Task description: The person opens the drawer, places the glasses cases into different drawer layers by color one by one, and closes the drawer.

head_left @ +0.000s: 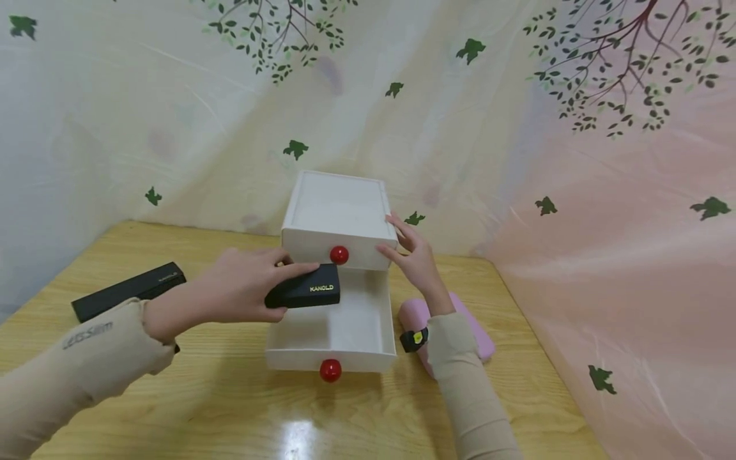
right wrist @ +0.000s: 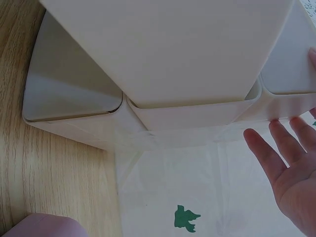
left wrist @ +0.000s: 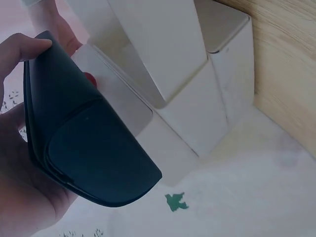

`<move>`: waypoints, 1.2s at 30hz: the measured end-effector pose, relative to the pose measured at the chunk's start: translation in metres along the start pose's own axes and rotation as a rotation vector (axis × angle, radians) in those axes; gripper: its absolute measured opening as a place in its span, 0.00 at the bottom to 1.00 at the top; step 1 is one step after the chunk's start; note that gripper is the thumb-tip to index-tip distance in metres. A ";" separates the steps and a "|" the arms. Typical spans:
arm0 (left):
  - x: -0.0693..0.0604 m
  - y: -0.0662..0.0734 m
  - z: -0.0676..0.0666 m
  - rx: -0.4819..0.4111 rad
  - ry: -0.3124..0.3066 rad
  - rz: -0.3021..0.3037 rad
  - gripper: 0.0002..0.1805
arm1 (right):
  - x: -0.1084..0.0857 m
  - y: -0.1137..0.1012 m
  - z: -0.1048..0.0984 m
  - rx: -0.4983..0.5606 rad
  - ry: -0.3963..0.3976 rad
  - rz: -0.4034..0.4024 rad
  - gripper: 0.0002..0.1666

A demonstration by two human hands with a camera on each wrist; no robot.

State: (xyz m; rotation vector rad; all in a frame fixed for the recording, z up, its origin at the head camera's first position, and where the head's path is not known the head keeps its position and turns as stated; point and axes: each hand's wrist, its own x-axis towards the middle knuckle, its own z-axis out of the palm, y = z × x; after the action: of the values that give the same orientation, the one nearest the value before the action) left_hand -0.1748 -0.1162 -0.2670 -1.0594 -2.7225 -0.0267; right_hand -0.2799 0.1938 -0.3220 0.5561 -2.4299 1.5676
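My left hand [head_left: 232,287] grips a black glasses case [head_left: 310,291] marked KANOLD, thumb on top, above the pulled-out drawer [head_left: 368,326] of a white drawer unit [head_left: 342,201]. In the left wrist view the glasses case [left wrist: 98,148] shows its end and a flap seam. The wrist views show three tiers, with the middle drawer [right wrist: 173,59] out. What I see of its inside holds nothing; the case hides part of it. Beside the unit's upper right edge, my right hand [head_left: 416,259] touches it with spread fingers, seen also in the right wrist view.
A long black case [head_left: 129,292], also marked KANOLD, lies on the wooden table [head_left: 230,409] at the left, partly behind my left sleeve. A pink case-like object [head_left: 468,326] lies right of the unit under my right wrist. Red knobs [head_left: 330,370] stick out from the drawer fronts.
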 end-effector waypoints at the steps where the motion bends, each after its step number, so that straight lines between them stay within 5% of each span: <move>1: 0.003 0.002 0.001 -0.001 -0.008 0.006 0.38 | 0.000 0.000 0.000 -0.003 -0.002 -0.001 0.35; 20: 0.054 0.035 0.020 -0.036 -0.105 0.107 0.41 | -0.001 0.000 0.002 -0.010 0.007 -0.026 0.35; 36: 0.068 0.038 0.042 -0.018 -0.157 0.126 0.39 | 0.000 0.001 0.001 0.019 -0.006 0.005 0.36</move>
State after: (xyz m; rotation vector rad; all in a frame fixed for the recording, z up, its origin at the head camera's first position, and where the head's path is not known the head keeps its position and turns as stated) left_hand -0.2065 -0.0382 -0.2962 -1.2863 -2.7905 0.0544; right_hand -0.2797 0.1936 -0.3229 0.5598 -2.4249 1.5955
